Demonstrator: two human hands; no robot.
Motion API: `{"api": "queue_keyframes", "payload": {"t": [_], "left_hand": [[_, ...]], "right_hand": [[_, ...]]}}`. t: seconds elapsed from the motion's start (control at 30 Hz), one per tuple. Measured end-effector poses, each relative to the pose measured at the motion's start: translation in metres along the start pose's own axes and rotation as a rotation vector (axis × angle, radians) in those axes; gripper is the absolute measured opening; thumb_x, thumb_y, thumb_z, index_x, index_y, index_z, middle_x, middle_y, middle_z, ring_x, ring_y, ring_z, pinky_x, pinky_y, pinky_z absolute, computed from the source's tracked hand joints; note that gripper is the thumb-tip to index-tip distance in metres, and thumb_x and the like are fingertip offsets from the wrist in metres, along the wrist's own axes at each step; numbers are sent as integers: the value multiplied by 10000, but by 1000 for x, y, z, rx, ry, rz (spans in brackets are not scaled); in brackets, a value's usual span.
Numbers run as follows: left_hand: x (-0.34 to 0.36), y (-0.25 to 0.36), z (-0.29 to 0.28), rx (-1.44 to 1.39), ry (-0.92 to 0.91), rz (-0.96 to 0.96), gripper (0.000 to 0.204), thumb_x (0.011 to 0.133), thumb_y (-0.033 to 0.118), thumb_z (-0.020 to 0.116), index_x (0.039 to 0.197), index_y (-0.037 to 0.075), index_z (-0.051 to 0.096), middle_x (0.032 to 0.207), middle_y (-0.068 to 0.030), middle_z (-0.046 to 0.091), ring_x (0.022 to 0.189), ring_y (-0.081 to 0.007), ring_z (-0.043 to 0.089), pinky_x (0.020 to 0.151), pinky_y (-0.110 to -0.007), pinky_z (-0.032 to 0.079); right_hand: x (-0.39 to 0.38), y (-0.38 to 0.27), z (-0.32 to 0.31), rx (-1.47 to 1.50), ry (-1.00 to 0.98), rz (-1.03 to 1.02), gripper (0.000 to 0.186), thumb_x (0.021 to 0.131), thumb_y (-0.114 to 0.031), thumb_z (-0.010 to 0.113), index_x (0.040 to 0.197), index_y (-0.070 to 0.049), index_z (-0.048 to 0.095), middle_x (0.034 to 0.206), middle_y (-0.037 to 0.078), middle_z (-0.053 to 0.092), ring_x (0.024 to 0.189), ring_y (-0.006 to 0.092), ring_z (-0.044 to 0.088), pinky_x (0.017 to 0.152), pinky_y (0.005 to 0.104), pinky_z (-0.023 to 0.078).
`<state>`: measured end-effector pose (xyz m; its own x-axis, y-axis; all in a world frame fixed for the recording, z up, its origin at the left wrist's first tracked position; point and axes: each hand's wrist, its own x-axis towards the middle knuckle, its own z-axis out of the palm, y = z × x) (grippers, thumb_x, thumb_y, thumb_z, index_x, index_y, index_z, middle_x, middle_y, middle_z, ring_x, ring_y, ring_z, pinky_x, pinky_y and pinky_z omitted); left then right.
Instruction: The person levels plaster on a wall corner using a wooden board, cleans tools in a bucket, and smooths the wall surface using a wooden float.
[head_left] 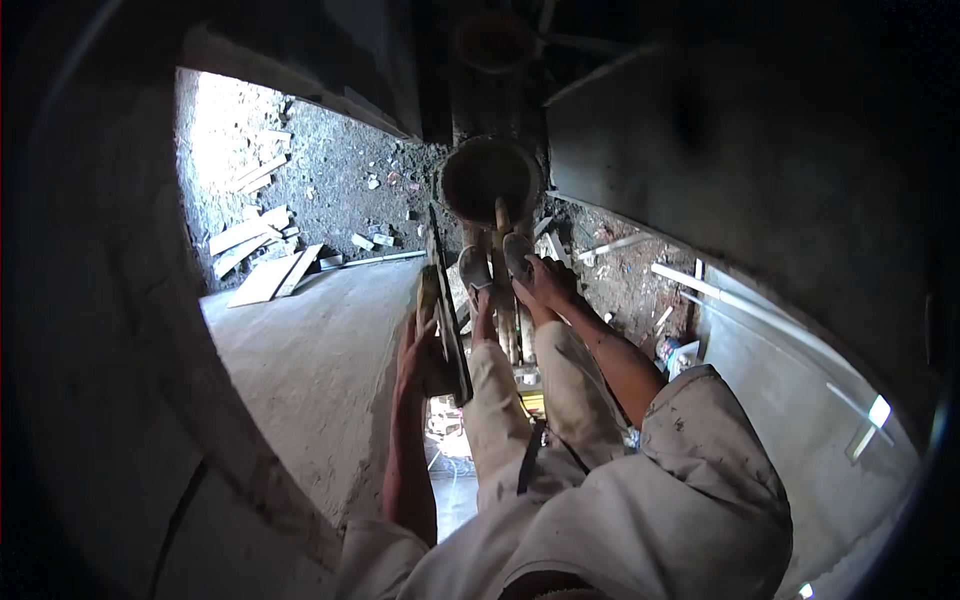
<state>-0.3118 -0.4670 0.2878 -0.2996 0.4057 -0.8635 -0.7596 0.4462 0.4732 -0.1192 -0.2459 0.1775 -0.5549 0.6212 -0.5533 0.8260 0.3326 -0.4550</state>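
My left hand (415, 340) is closed on the wooden handle of a long, narrow plastering float (450, 325), held upright on edge beside my left leg. My right hand (545, 288) is at my right foot, its fingers curled; what they hold, if anything, I cannot make out. Ahead of my feet sits a round, dark mortar pan (488, 180). A short brown piece like a wooden handle (502, 212) overlaps the pan's near rim; whether it is joined to anything is unclear. Under my feet run several narrow wooden poles (503, 335).
A grey plastered surface (310, 350) spreads at left. Loose boards (265, 275) and rubble lie on the ground far below. Another round pan (495, 42) is farther ahead in shadow. At right, a white pipe (740, 305) runs beside a grey wall (790, 390). Dark panels rise on both sides.
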Motion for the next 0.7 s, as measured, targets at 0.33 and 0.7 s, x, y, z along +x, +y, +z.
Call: {"api": "queue_keyframes", "payload": {"t": [0.33,0.7], "left_hand": [[38,-62,12,-114,232,-93,675,884,205,614,1454,123,262,690,27,482,564,-62,434,485,-233,365],[63,-65,32,182,241,-28,582,908,157,578,1422,63,321,1111,-51,541,829,-77,511,681,-228,434]], "right_hand": [[209,86,156,-52,18,-9,775,882,-494,503,1418,9,257,1358,283,410,1267,424,391,1053,453,322],[143,81,153,-157,365,-48,628,780,-159,655,1359,-211,418,1344,232,423,1203,364,442,934,536,374]]}}
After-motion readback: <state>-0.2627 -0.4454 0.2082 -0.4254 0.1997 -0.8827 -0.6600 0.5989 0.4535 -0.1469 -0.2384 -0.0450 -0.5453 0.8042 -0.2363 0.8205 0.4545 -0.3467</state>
